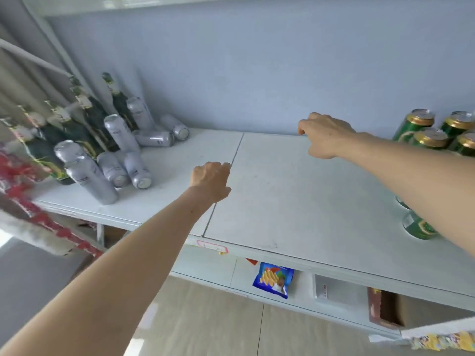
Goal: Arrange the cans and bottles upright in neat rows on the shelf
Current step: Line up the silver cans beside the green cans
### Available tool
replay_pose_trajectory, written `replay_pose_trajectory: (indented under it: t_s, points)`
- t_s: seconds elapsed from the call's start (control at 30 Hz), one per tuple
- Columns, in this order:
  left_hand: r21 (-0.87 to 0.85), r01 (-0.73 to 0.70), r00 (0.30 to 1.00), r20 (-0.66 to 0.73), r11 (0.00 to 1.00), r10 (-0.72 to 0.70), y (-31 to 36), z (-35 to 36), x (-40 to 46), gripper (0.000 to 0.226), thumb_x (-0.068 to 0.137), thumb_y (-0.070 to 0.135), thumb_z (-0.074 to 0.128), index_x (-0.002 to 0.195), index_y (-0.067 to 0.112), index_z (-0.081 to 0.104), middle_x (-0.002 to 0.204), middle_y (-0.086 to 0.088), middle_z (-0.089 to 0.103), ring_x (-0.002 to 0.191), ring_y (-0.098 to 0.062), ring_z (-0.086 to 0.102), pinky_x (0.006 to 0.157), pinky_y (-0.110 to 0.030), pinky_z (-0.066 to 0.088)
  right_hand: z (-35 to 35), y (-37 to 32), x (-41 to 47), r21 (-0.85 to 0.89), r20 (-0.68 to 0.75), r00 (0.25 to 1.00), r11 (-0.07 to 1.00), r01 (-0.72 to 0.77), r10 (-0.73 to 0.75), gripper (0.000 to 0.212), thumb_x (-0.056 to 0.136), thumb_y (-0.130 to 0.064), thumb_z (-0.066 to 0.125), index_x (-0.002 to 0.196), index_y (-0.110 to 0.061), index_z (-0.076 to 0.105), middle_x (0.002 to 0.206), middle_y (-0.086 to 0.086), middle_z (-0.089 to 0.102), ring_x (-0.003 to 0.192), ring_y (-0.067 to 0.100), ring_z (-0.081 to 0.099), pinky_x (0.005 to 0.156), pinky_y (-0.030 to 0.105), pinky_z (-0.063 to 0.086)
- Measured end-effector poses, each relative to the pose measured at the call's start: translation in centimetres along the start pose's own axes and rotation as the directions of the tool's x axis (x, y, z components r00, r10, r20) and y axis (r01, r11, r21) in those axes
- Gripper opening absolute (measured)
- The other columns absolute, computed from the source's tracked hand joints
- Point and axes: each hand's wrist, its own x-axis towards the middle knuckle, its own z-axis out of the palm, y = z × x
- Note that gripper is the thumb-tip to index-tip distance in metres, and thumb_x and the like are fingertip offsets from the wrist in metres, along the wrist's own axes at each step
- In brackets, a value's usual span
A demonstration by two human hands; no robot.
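We hold nothing: the left hand and right hand hover with fingers loosely curled over the bare middle of the white shelf, so the main risk, in our judgement, is a reach left of the left hand toppling the crowded dark bottles and silver cans, several already lying down. The green cans stand just beyond our right forearm, which could sweep them. Behind both hands rises a pale blue wall; a snack bag sits on the lower shelf.
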Motion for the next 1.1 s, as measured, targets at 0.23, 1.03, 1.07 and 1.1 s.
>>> replay_pose_trajectory:
  t_s: [0.23, 1.03, 1.07, 1.1]
  points:
    - [0.049, 0.107, 0.994, 0.020, 0.993, -0.108, -15.6, 1.5, -2.0, 0.038, 0.090, 0.034, 0.059, 0.122, 0.018, 0.049, 0.118, -0.004, 0.057, 0.109, -0.028, 0.056, 0.080, -0.037, 0.046, 0.8, -13.9, 6.8, 0.056, -0.001, 0.997, 0.995, 0.079, -0.079, 0.048, 0.082, -0.005, 0.056, 0.127, -0.020, 0.050, 0.125, 0.004, 0.045, 0.115, 0.027, 0.050, 0.074, 0.032, 0.041]
    - [-0.142, 0.413, 0.905, 0.174, 0.900, -0.388, -42.3, 12.8, -6.3, 0.045, 0.086, 0.047, 0.065, 0.116, 0.015, 0.053, 0.110, -0.002, 0.062, 0.098, -0.025, 0.060, 0.071, -0.034, 0.047, 6.4, -46.2, 20.3, 0.072, 0.163, 0.923, 0.937, 0.342, -0.349, 0.059, 0.085, -0.049, 0.063, 0.124, -0.008, 0.044, 0.127, 0.015, 0.054, 0.115, 0.035, 0.055, 0.075, 0.036, 0.040]
    - [-0.157, 0.407, 0.908, 0.179, 0.900, -0.380, -42.8, 13.0, -6.1, 0.049, 0.084, 0.049, 0.066, 0.116, 0.014, 0.052, 0.110, -0.003, 0.062, 0.098, -0.025, 0.060, 0.071, -0.034, 0.048, 6.8, -46.7, 20.4, 0.088, 0.182, 0.932, 0.949, 0.303, -0.314, 0.064, 0.083, -0.051, 0.064, 0.125, -0.008, 0.042, 0.128, 0.016, 0.054, 0.116, 0.036, 0.055, 0.075, 0.036, 0.039]
    - [-0.173, 0.405, 0.909, 0.184, 0.898, -0.375, -43.3, 13.2, -5.8, 0.054, 0.082, 0.051, 0.068, 0.116, 0.013, 0.051, 0.110, -0.003, 0.061, 0.098, -0.025, 0.060, 0.071, -0.035, 0.049, 7.3, -47.3, 20.4, 0.104, 0.200, 0.939, 0.959, 0.264, -0.281, 0.068, 0.081, -0.053, 0.066, 0.126, -0.008, 0.041, 0.128, 0.017, 0.055, 0.116, 0.036, 0.055, 0.075, 0.036, 0.039]
